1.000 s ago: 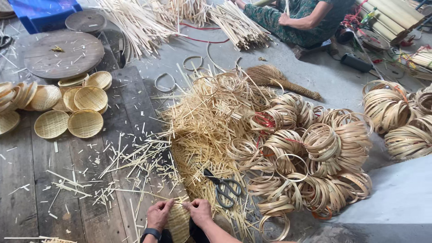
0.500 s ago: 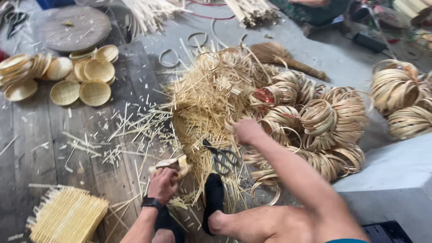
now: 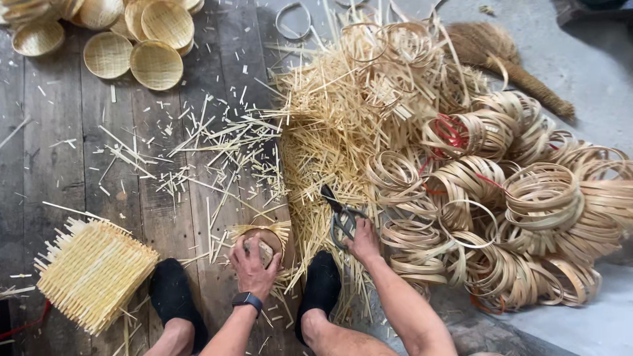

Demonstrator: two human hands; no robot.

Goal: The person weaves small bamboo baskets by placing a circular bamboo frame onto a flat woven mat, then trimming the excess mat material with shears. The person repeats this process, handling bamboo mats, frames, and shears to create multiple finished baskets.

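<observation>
Holding small round pale bamboo weave point(image 3: 265, 238) under clasped left hand point(image 3: 254, 265); reaching right hand point(image 3: 362, 241) onto dark metal scissors point(image 3: 338, 214), grasp unclear; next needing fingers through handles.

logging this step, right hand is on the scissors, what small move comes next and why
Probably close the right hand around the scissors and lift them toward the small woven piece: the left hand pins that piece down, and its strip ends stick out untrimmed.

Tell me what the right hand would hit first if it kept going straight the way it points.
The right hand points up and left, already at the scissors. They come first; beyond lies the heap of loose bamboo strips. Whether it touches the handles yet is unclear.
</observation>
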